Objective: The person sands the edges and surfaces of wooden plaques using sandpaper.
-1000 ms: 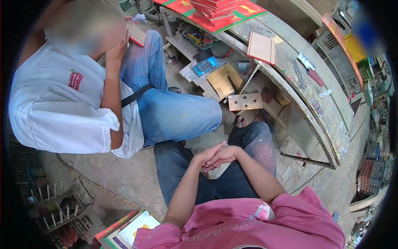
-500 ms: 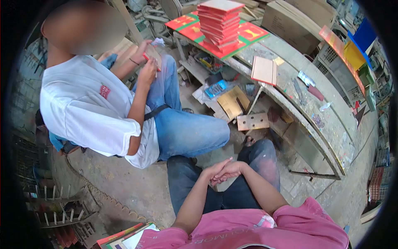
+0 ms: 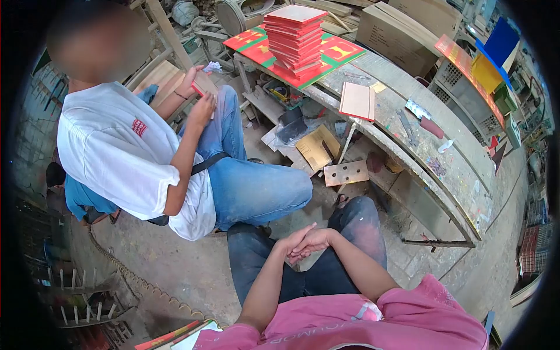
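Observation:
My left hand (image 3: 290,241) and my right hand (image 3: 315,240) are clasped together between my knees, fingers folded over each other. No object shows in them. Below and around them are the dark trousers (image 3: 251,245) on my legs. To my left sits a person in a white shirt (image 3: 111,140), holding a small red-edged board (image 3: 203,85) in both hands. One of that person's hands also has a crumpled whitish cloth or paper (image 3: 213,67) by it.
A worktable (image 3: 402,87) curves across the right, bearing a stack of red-edged boards (image 3: 294,44), a single board (image 3: 357,101) and a scraper-like tool (image 3: 424,116). Beneath lie a brown envelope (image 3: 318,147) and a block with holes (image 3: 346,172). A coiled hose (image 3: 122,268) crosses the floor.
The view has shifted slightly, so the table appears further left. My hands stay clasped. The bright blue screen under the table has gone dark. The other person's hands moved slightly on the board.

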